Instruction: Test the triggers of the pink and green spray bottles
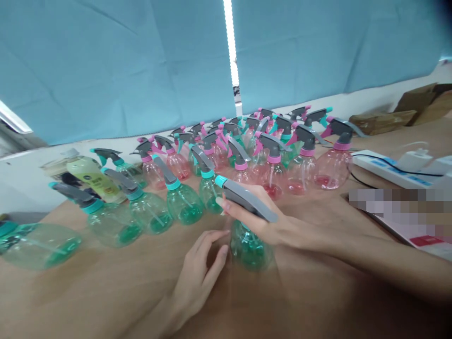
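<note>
A green see-through spray bottle (250,254) with a grey spray head (249,200) and a turquoise nozzle stands at the front of the table. My right hand (280,227) is closed around its neck, under the spray head, with the fingers toward the trigger. Left of the bottle is my left hand (201,270), its fingers loosely curved and apart, holding nothing. The fingertips come close to the bottle's side; whether they touch it I cannot tell. Nearby stand more green spray bottles (185,207) with turquoise collars.
Several pink spray bottles (330,169) crowd the back of the wooden table (106,292). A large labelled bottle (93,174) stands back left. At the right are a white power strip (381,165) with cables, a partly blurred flat item (427,241) and brown cardboard (383,122).
</note>
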{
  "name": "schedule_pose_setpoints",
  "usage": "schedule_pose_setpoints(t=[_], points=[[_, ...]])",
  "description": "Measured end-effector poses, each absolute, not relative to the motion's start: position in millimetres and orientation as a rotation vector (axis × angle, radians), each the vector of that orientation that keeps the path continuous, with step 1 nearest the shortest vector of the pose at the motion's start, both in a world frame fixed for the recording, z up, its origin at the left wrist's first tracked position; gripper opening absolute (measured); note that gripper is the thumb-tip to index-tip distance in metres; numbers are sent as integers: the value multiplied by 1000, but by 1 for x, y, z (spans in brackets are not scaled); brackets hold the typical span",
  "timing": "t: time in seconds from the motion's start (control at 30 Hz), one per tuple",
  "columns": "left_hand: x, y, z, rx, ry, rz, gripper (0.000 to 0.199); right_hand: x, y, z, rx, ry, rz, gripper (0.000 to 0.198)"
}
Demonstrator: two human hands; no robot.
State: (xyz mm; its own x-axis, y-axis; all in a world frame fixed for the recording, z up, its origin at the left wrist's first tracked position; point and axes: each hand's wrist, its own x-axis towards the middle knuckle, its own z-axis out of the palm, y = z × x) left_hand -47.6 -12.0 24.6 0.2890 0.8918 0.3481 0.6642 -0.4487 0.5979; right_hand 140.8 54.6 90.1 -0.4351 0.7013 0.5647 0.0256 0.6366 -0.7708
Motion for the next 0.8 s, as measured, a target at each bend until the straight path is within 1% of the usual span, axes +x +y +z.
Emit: schedule_pose_setpoints(t=[0.07,0.17,0.27,0.5,0.57,0.67,0.73,0.8], points=[[-44,-19,24,2208,1332,932,26,141,50,91,-527,-1874,922,23],[-37,-31,24,2224,1248,940,48,141,42,91,-502,-1859,995,14],[-31,-42,29,2261,1308,938,63,140,33,87,-556,-1858,1022,20],[-43,-77,45,2428,1453,1024,83,107,-2,82,-546,-1868,1087,26],[-55,-89,44,2423,1528,1063,85,87,-14,86,-511,-1872,1107,27],[-80,-108,38,2344,1723,1184,82,49,-29,90,-424,-1887,1214,29],[-102,-119,32,2336,1789,1260,78,21,-34,92,-369,-1916,1288,34],[-126,-130,27,2273,1857,1271,75,-6,-35,94,-326,-1995,1266,44]])
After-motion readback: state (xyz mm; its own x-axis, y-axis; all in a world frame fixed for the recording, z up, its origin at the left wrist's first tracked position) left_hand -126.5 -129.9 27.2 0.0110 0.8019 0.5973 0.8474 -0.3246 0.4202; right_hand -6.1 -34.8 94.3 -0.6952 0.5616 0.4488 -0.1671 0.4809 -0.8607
